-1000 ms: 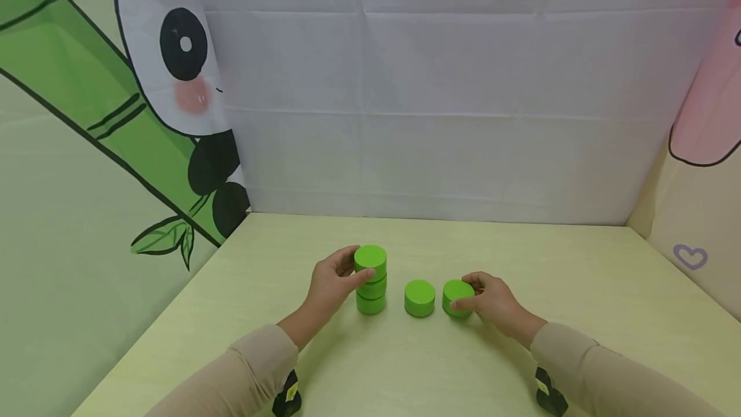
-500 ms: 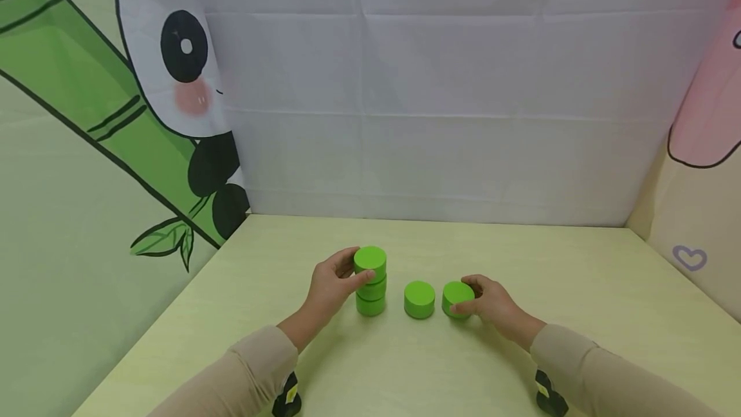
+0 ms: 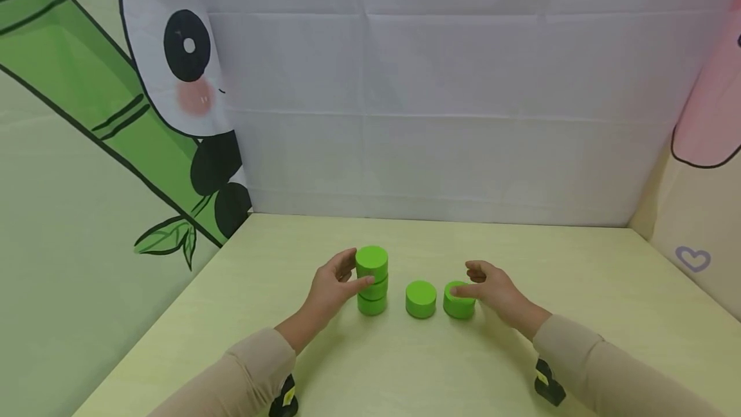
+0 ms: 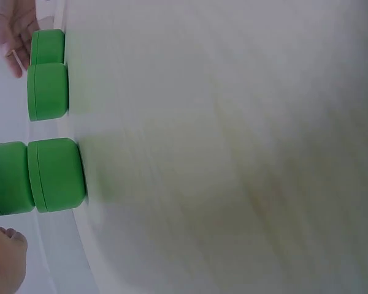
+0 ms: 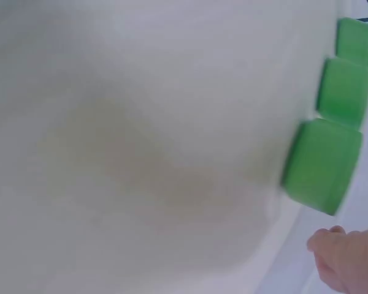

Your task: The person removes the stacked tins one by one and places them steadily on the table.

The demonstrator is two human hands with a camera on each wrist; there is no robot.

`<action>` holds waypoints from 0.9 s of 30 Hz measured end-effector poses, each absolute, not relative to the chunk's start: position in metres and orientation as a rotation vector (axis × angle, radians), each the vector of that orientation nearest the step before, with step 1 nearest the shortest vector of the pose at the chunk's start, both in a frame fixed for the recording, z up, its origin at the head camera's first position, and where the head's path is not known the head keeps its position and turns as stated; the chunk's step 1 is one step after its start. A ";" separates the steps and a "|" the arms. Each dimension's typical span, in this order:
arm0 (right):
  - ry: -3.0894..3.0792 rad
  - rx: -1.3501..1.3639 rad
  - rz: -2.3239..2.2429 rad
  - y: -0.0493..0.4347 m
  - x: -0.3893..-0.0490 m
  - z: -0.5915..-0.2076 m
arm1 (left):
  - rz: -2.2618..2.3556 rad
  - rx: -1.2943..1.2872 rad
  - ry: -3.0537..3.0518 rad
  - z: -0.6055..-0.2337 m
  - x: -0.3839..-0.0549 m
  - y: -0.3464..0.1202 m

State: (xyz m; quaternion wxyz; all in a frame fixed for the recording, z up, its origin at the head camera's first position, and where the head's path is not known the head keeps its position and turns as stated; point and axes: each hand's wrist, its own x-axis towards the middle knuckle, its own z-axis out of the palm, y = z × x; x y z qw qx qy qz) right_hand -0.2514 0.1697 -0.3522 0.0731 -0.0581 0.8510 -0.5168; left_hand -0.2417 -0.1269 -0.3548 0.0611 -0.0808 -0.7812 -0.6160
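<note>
Three bright green cylindrical blocks stand stacked left of centre, with my left hand beside the top one. Its thumb lies in front of the stack and its fingertips reach the far left edge; the grip looks loosened. To the right stand two single green blocks, a nearer-to-middle block and a right-hand block. Over the latter is my right hand, fingers lifted away and thumb across its top edge. In the right wrist view, the right-hand block and the hand show a gap between them.
The blocks stand on a pale yellow tabletop. Behind it hangs a white cloth. Printed panels border both sides, a panda and bamboo panel at left and a pink-figured panel at right.
My right hand has let go of the right-hand block and risen slightly. My left fingers have slipped a little left and down from the top block. The blocks have stayed put.
</note>
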 end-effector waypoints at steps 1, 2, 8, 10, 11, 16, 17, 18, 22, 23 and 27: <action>2.556 -0.180 -1.555 0.169 -0.252 -0.348 | -1.864 -0.245 -2.374 -0.355 -0.241 -0.127; 2.556 -0.183 -1.560 0.167 -0.253 -0.344 | -1.866 -0.246 -2.382 -0.356 -0.241 -0.127; 2.531 -0.239 -1.606 0.159 -0.260 -0.321 | -1.869 -0.260 -2.407 -0.359 -0.237 -0.127; 2.515 -0.268 -1.624 0.156 -0.261 -0.315 | -1.872 -0.265 -2.409 -0.360 -0.237 -0.127; 2.501 -0.284 -1.634 0.155 -0.262 -0.313 | -1.872 -0.266 -2.411 -0.361 -0.237 -0.127; 2.455 -0.350 -1.656 0.144 -0.264 -0.306 | -1.863 -0.253 -2.430 -0.360 -0.235 -0.127; 2.451 -0.358 -1.656 0.141 -0.264 -0.305 | -1.860 -0.254 -2.435 -0.361 -0.235 -0.127; 2.451 -0.362 -1.653 0.138 -0.264 -0.305 | -1.854 -0.255 -2.443 -0.361 -0.235 -0.127; 2.451 -0.372 -1.638 0.125 -0.264 -0.304 | -1.836 -0.273 -2.470 -0.364 -0.234 -0.128; 2.446 -0.374 -1.637 0.122 -0.264 -0.303 | -1.833 -0.275 -2.474 -0.365 -0.234 -0.128; 2.424 -0.390 -1.652 0.109 -0.263 -0.303 | -1.833 -0.280 -2.469 -0.368 -0.233 -0.128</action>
